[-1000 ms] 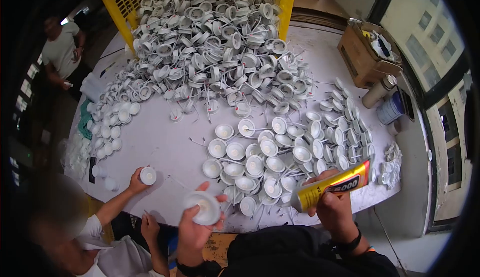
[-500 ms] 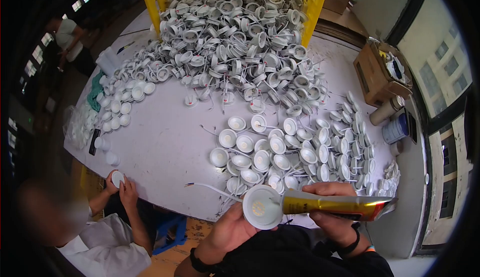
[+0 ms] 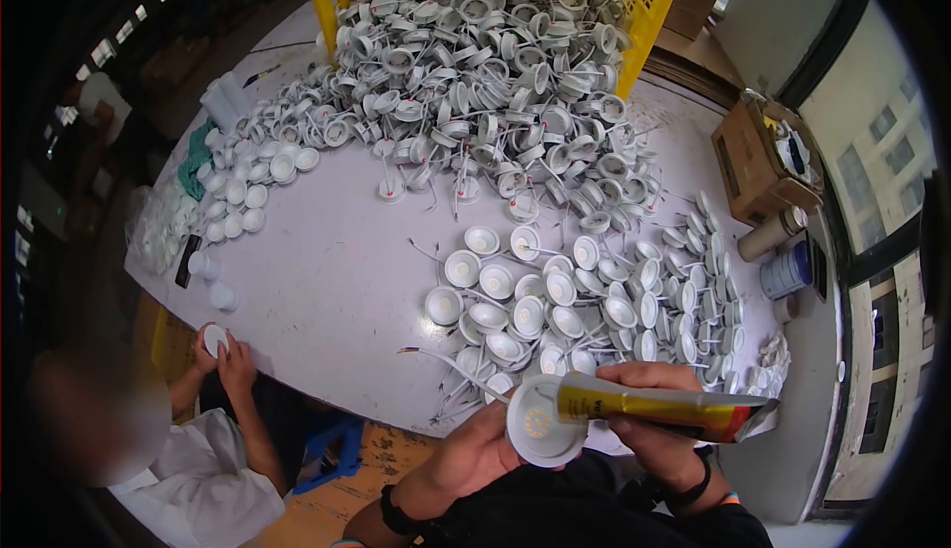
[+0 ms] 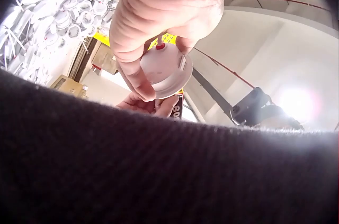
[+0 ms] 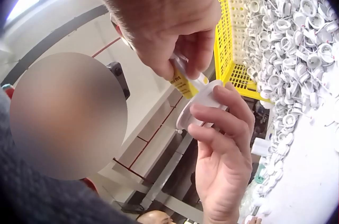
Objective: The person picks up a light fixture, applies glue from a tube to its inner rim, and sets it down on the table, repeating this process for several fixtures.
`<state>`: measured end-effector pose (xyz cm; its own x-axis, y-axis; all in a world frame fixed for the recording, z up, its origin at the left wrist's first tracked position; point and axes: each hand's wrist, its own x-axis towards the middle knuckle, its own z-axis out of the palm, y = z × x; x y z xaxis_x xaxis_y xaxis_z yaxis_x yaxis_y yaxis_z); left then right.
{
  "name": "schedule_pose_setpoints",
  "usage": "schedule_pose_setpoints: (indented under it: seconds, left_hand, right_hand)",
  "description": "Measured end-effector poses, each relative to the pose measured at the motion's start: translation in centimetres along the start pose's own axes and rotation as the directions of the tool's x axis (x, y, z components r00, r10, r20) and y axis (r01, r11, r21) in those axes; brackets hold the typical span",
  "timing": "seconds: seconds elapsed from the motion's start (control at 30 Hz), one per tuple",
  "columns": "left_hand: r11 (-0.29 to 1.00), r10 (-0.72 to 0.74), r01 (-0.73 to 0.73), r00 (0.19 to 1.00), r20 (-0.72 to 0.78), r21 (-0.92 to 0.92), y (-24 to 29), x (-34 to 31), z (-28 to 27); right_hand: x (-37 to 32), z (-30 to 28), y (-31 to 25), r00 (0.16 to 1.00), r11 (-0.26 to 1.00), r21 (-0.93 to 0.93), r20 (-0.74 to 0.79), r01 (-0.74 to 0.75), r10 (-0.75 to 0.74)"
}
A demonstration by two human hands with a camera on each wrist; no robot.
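My left hand [image 3: 474, 457] grips a round white lamp housing [image 3: 557, 439] by its rim, the inner side with a ring of yellow dots facing up and its cable trailing to the upper left. The right hand [image 3: 656, 419] pinches a yellow tube [image 3: 634, 404], whose narrow end lies over the housing's rim. In the left wrist view, the left hand's fingers [image 4: 139, 82] curl round the housing [image 4: 167, 70], its domed back showing. In the right wrist view, the tube [image 5: 184, 84] meets the housing [image 5: 198, 105]; whether anything comes out of the tube cannot be told.
Many white housings [image 3: 528, 317] lie on the table [image 3: 307, 280] beyond my hands. A yellow crate [image 3: 656, 15] with a large heap stands behind. At right are a cardboard box [image 3: 758, 162], a bottle [image 3: 773, 234] and a can [image 3: 786, 272]. A seated person [image 3: 198, 469] works at left.
The housing and tube, apart a second ago, came together by half a second ago. Since then both have stayed together, with the housing slightly farther right in view. The tube has turned its label.
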<state>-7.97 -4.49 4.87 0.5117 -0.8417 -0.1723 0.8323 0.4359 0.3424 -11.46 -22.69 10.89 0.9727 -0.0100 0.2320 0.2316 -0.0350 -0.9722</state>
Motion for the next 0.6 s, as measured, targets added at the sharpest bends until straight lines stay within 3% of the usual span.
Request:
schedule_pose_setpoints:
  seconds: [0.23,0.3,0.47,0.53,0.6]
  left_hand:
    - [0.999,0.007,-0.005,0.999,-0.047,0.048,0.0,0.1,0.2]
    - [0.991,0.022,0.008,0.975,0.219,-0.135,-0.1,0.2,-0.7]
    - [0.988,0.016,0.002,0.994,0.112,-0.156,-0.3,0.0,-0.5]
    - [0.986,0.018,-0.001,0.994,0.104,-0.166,-0.1,0.0,-0.2]
    - [0.992,0.075,-0.069,0.996,0.047,-0.109,0.3,-0.1,0.2]
  right_hand:
    - [-0.1,0.0,0.0,1.000,1.000,-0.015,-0.009,-0.014,0.014]
    - [0.3,0.0,-0.4,1.000,0.999,-0.033,0.015,-0.005,0.005]
    - [0.8,-0.4,-1.2,0.997,0.981,-0.187,0.068,0.044,-0.031]
    - [1.0,-0.6,-1.7,0.995,0.930,-0.359,0.093,0.076,-0.045]
    - [1.1,-0.7,-1.7,0.994,0.927,-0.362,0.085,0.098,-0.072]
